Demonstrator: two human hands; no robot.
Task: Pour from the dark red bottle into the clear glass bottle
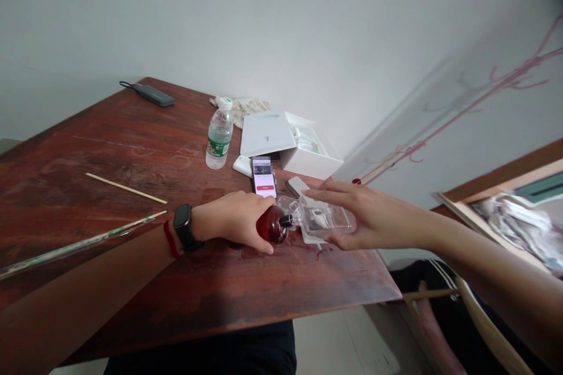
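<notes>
Red glass bottle clamped under left hand

Closed fingers wrap its round body, which lies on its side near the front edge of the wooden table. Right hand is open beside a clear plastic case, past the black neck; contact is hard to tell. Glass looks heavy and slippery (safest held by the body, not the neck).

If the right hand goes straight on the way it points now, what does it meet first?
Probably the clear plastic case: the right hand is reaching over it, though depth is unclear and the fingers may already touch it.
</notes>
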